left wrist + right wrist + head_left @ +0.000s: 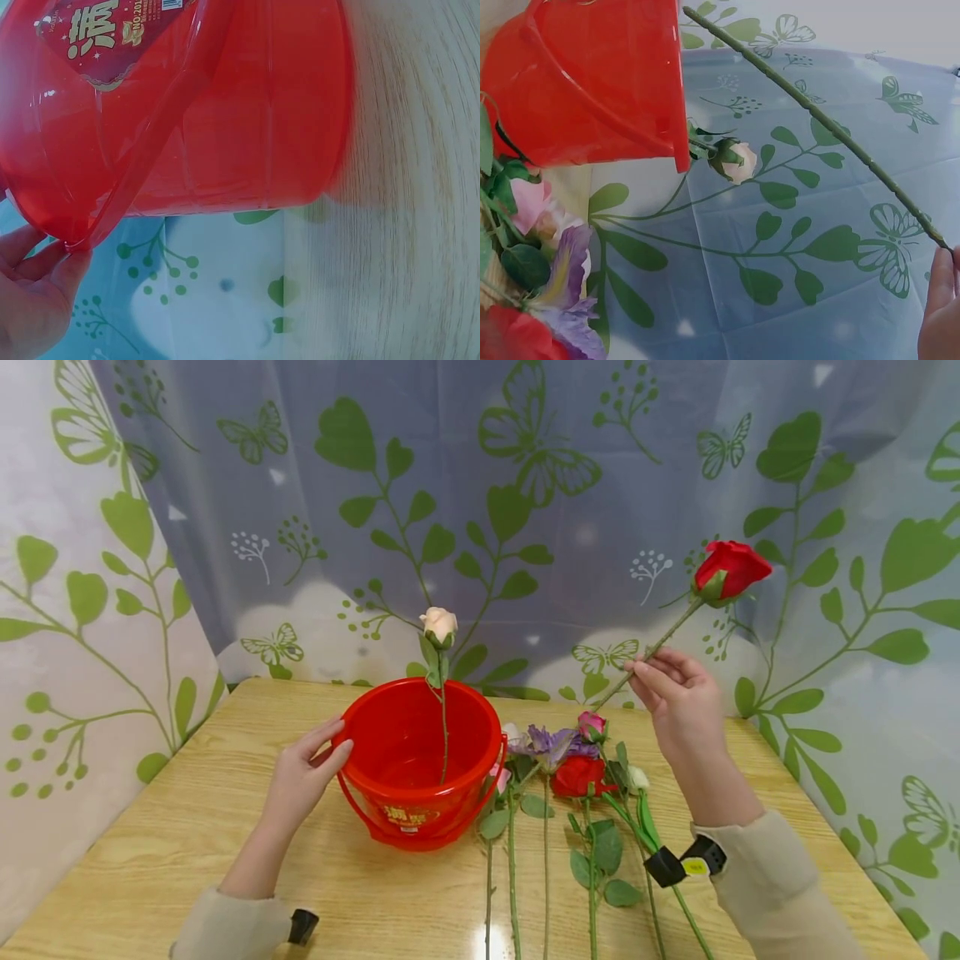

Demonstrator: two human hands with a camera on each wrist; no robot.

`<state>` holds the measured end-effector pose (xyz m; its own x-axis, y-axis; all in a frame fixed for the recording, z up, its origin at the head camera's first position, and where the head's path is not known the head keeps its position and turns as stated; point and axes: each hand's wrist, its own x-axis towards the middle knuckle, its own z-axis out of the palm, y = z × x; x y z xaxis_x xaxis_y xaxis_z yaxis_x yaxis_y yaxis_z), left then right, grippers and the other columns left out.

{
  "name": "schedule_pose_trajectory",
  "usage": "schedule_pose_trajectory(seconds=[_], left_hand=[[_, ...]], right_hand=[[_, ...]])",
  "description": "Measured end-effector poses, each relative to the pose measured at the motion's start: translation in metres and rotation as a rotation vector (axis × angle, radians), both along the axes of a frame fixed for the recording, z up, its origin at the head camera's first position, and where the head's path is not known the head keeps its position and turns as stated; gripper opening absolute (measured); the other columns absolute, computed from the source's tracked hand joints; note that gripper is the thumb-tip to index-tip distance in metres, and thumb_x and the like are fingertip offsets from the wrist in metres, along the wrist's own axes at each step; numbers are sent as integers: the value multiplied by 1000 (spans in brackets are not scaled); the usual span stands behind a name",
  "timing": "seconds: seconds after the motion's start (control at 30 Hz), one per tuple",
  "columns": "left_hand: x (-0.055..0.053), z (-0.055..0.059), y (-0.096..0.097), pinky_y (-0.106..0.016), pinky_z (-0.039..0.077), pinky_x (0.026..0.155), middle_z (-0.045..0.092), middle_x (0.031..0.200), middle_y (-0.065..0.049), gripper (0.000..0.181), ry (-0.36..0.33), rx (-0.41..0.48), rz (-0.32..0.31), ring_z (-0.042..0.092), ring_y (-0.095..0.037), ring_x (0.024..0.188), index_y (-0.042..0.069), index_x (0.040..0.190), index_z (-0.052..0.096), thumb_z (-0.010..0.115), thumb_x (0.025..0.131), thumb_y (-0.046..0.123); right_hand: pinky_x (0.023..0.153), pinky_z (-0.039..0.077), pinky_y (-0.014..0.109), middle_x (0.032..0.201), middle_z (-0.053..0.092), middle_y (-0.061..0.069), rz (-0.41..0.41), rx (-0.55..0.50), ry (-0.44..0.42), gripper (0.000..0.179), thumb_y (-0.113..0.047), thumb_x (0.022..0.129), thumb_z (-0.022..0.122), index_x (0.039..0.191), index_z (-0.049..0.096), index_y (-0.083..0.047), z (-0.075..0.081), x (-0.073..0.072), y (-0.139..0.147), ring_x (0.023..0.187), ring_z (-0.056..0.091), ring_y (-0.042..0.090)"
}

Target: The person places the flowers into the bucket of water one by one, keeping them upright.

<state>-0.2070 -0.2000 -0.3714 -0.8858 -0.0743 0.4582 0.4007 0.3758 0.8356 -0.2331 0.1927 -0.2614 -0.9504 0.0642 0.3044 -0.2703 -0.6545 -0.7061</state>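
Observation:
A red plastic bucket (450,823) stands on the table, its handle hanging down in front. My left hand (298,777) grips the bucket's left rim; in the left wrist view the thumb and fingers pinch the rim beside the handle joint. A single cream artificial rose (439,625) stands in the bucket, its bloom above the rim. Up to the right of the bucket, my right hand (681,697) pinches a red artificial rose (733,573) by the stem. The bloom tilts up and right, while the bare stem (810,109) slants down toward the bucket.
Several artificial flowers lie right of the bucket, stems toward the front edge: a purple flower (551,745), another red rose (579,776), a pink rosebud (591,726) and a white bud (637,779). A patterned curtain (465,468) hangs behind the wooden table (187,827).

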Motion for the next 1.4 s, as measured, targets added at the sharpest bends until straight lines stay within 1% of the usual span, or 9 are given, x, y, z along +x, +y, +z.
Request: schedule_pose_trajectory(seconds=[0.2, 0.4, 0.53, 0.7, 0.83, 1.07, 1.23, 1.4], left_hand=[[0, 0, 0, -21, 43, 80, 49, 123, -19, 37, -3, -4, 2, 45, -28, 114, -9, 117, 53, 60, 84, 8], [-1, 0, -1, -20, 43, 80, 48, 124, -20, 38, -6, 2, 4, 44, -29, 114, -9, 117, 53, 61, 84, 7], [-1, 0, -1, -22, 43, 80, 48, 124, -19, 38, -11, -2, 5, 44, -29, 115, -8, 117, 53, 60, 84, 8], [-1, 2, 0, -24, 43, 80, 49, 124, -19, 38, -10, -5, 2, 44, -28, 115, -8, 118, 53, 60, 84, 9], [-1, 2, 0, -24, 43, 80, 49, 124, -19, 38, -6, -10, 6, 45, -28, 115, -8, 117, 53, 60, 84, 9], [-2, 1, 0, -23, 43, 80, 49, 124, -18, 38, -8, -16, 9, 45, -28, 114, -8, 117, 53, 60, 84, 9], [-3, -1, -2, -26, 43, 80, 49, 124, -19, 38, -11, -21, 12, 45, -28, 114, -8, 117, 53, 60, 84, 9], [-3, -3, -2, -29, 44, 80, 49, 123, -19, 37, -6, -26, 17, 45, -29, 114, -7, 117, 54, 60, 84, 8]], right_hand=[[72, 52, 28, 78, 55, 13, -40, -41, -9, 24, 15, 73, 62, 91, 49, 5, 5, -4, -10, 73, 63, 24], [71, 52, 27, 79, 55, 13, -80, -32, -20, 27, 12, 71, 65, 91, 50, 4, 10, -8, -23, 72, 63, 23], [66, 53, 25, 77, 57, 12, -108, -18, -22, 22, 11, 72, 65, 89, 52, 3, 13, -11, -33, 70, 63, 22], [65, 53, 24, 76, 59, 11, -138, 47, -29, 15, 8, 77, 62, 88, 55, 2, 14, -13, -45, 68, 63, 20], [68, 53, 24, 77, 58, 10, -131, 100, -32, 15, 5, 77, 63, 88, 54, 1, 12, -14, -53, 70, 63, 19], [75, 51, 29, 79, 56, 9, -120, 195, -42, 13, 3, 79, 62, 88, 54, -1, 5, -16, -69, 74, 63, 19], [75, 51, 28, 80, 55, 8, -119, 272, -73, 11, 2, 81, 60, 89, 53, -3, -2, -18, -81, 74, 63, 16], [76, 51, 29, 82, 56, 6, -93, 354, -88, 13, 3, 82, 59, 92, 52, -2, -9, -17, -91, 75, 62, 16]])
